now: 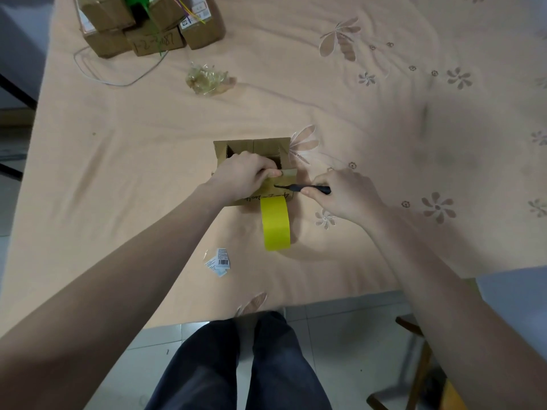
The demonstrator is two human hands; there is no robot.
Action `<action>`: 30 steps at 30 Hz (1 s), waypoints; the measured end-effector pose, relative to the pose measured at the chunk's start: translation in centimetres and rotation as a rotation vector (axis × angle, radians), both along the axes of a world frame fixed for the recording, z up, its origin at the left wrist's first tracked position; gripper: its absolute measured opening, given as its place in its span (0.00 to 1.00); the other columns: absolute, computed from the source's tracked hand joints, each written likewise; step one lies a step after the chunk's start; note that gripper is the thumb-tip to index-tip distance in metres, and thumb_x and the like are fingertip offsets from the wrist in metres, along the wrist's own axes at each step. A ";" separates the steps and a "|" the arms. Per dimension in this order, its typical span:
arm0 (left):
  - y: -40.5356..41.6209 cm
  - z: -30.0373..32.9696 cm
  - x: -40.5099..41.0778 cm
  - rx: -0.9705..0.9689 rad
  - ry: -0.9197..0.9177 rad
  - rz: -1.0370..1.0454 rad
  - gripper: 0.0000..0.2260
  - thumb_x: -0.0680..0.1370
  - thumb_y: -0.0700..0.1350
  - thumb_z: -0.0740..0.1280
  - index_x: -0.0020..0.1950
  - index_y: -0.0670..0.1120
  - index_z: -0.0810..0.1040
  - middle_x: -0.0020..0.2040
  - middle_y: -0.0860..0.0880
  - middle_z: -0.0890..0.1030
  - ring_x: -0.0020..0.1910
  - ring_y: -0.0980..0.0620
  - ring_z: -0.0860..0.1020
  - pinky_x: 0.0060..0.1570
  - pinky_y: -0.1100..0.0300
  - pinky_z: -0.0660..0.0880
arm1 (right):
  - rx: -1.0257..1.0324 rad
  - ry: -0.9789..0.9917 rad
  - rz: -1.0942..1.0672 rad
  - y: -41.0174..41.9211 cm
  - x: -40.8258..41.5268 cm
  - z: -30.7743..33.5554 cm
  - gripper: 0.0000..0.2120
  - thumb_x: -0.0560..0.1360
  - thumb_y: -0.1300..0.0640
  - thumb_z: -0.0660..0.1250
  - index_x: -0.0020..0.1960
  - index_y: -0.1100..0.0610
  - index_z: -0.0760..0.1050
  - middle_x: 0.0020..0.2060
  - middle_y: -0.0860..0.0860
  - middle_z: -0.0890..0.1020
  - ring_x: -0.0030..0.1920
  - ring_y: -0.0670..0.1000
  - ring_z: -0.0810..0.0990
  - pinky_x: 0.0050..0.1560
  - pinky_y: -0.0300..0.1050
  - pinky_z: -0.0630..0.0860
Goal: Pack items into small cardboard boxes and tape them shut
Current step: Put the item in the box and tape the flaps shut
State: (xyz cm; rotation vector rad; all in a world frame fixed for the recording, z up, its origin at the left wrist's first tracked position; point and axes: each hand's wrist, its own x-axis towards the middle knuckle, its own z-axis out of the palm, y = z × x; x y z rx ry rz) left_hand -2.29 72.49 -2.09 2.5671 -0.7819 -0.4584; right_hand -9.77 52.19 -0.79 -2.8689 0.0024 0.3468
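A small open cardboard box (260, 147) stands in the middle of the peach flowered cloth, its far flaps up. My left hand (244, 176) presses the near flap down, thumb on its edge. My right hand (344, 195) grips a black pen (305, 188) whose tip touches that flap; handwritten characters run along the flap's near edge. A yellow roll of tape (275, 223) stands on edge right against the box's near side, just below both hands. The inside of the box is mostly hidden by my left hand.
Several taped cardboard boxes (154, 25) are stacked at the far left with green and coloured strings. A crumpled wad of clear tape (207, 79), a thin wire loop (97, 72) and small barcode labels (219, 261) lie on the cloth. A wooden stool (420, 365) stands at the lower right.
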 end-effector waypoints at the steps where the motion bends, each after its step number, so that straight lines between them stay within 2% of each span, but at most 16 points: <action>1: 0.4 0.0 0.0 -0.003 -0.010 0.010 0.13 0.81 0.53 0.58 0.55 0.50 0.81 0.49 0.46 0.83 0.50 0.40 0.78 0.47 0.50 0.74 | -0.048 0.014 -0.001 -0.6 -0.2 -0.1 0.15 0.76 0.39 0.61 0.50 0.47 0.81 0.41 0.50 0.79 0.48 0.57 0.78 0.41 0.44 0.65; 2: 1.0 0.0 0.2 -0.011 -0.020 0.035 0.13 0.81 0.52 0.59 0.54 0.50 0.81 0.49 0.46 0.83 0.50 0.40 0.78 0.47 0.50 0.74 | -0.094 0.032 -0.017 -1.6 -0.6 -0.2 0.15 0.76 0.40 0.61 0.51 0.47 0.81 0.44 0.52 0.81 0.50 0.58 0.78 0.42 0.45 0.66; 4: 2.3 0.1 0.8 -0.036 -0.021 0.085 0.13 0.81 0.51 0.59 0.52 0.49 0.81 0.46 0.45 0.83 0.48 0.41 0.78 0.47 0.49 0.74 | -0.094 0.054 -0.095 -3.9 -1.7 -0.2 0.14 0.76 0.42 0.62 0.49 0.49 0.80 0.44 0.52 0.81 0.50 0.59 0.79 0.41 0.45 0.66; 8: 2.6 0.4 1.1 -0.071 0.021 0.095 0.12 0.80 0.51 0.60 0.51 0.48 0.81 0.42 0.47 0.81 0.46 0.43 0.77 0.44 0.52 0.72 | 0.200 0.079 -0.201 -3.0 -2.8 -0.6 0.12 0.79 0.44 0.58 0.41 0.49 0.73 0.38 0.50 0.78 0.47 0.57 0.78 0.42 0.46 0.67; 10: 2.1 0.4 0.7 -0.084 0.030 0.094 0.11 0.80 0.51 0.61 0.51 0.48 0.81 0.41 0.49 0.79 0.45 0.45 0.76 0.43 0.54 0.71 | 0.348 0.069 -0.281 -0.7 -2.9 -1.4 0.15 0.81 0.44 0.53 0.46 0.52 0.71 0.39 0.50 0.76 0.47 0.57 0.77 0.42 0.44 0.62; 13: 2.0 0.1 0.2 -0.042 0.029 0.086 0.08 0.78 0.49 0.63 0.49 0.48 0.79 0.40 0.49 0.79 0.41 0.45 0.77 0.40 0.54 0.72 | 0.456 -0.019 -0.429 2.0 -3.2 -2.4 0.21 0.82 0.44 0.51 0.62 0.58 0.71 0.49 0.53 0.77 0.54 0.56 0.74 0.38 0.35 0.55; 15: 2.0 -0.2 -0.1 -0.022 0.050 0.070 0.05 0.76 0.47 0.65 0.49 0.47 0.77 0.38 0.50 0.78 0.41 0.46 0.77 0.38 0.55 0.72 | 0.554 -0.047 -0.537 2.8 -3.2 -2.7 0.20 0.81 0.45 0.54 0.62 0.60 0.70 0.52 0.55 0.78 0.56 0.58 0.73 0.40 0.34 0.55; 18: 2.0 -0.6 -0.7 -0.030 0.112 0.039 0.06 0.75 0.46 0.68 0.50 0.46 0.77 0.43 0.49 0.80 0.44 0.47 0.77 0.43 0.53 0.74 | 0.576 -0.040 -0.606 3.3 -2.8 -2.8 0.14 0.80 0.46 0.58 0.47 0.58 0.66 0.36 0.49 0.74 0.44 0.59 0.74 0.40 0.43 0.62; 20: 2.1 -0.9 -1.0 -0.036 0.143 0.038 0.06 0.75 0.44 0.70 0.49 0.44 0.77 0.44 0.48 0.80 0.46 0.46 0.77 0.45 0.51 0.75 | 0.589 -0.006 -0.604 3.6 -2.7 -3.0 0.15 0.79 0.44 0.57 0.46 0.57 0.65 0.36 0.51 0.74 0.43 0.59 0.75 0.42 0.49 0.69; 23: 2.0 -1.6 -1.7 -0.016 0.089 0.077 0.03 0.74 0.41 0.68 0.43 0.45 0.75 0.40 0.51 0.78 0.42 0.45 0.77 0.38 0.53 0.73 | 0.572 0.021 -0.606 4.0 -2.7 -3.0 0.16 0.79 0.42 0.55 0.46 0.55 0.64 0.41 0.56 0.77 0.46 0.61 0.77 0.51 0.57 0.73; 26: 2.1 -2.2 -2.6 0.033 -0.010 0.084 0.08 0.72 0.38 0.64 0.39 0.50 0.68 0.39 0.52 0.77 0.40 0.44 0.75 0.32 0.57 0.65 | 0.535 0.022 -0.599 4.2 -2.7 -3.0 0.14 0.79 0.43 0.55 0.47 0.54 0.63 0.40 0.53 0.75 0.47 0.60 0.76 0.51 0.55 0.72; 28: 2.3 -2.5 -2.9 0.051 -0.057 0.052 0.06 0.72 0.42 0.63 0.42 0.51 0.67 0.43 0.52 0.79 0.42 0.44 0.76 0.32 0.57 0.64 | 0.530 0.017 -0.602 4.2 -2.8 -3.1 0.13 0.79 0.43 0.55 0.49 0.54 0.63 0.38 0.50 0.75 0.46 0.59 0.75 0.47 0.52 0.70; 30: 2.4 -2.6 -3.1 0.052 -0.103 0.008 0.05 0.74 0.48 0.65 0.47 0.51 0.70 0.50 0.52 0.79 0.45 0.45 0.77 0.34 0.58 0.65 | 0.510 0.009 -0.609 4.2 -2.8 -3.2 0.14 0.79 0.42 0.55 0.49 0.54 0.64 0.36 0.47 0.73 0.41 0.56 0.73 0.42 0.49 0.66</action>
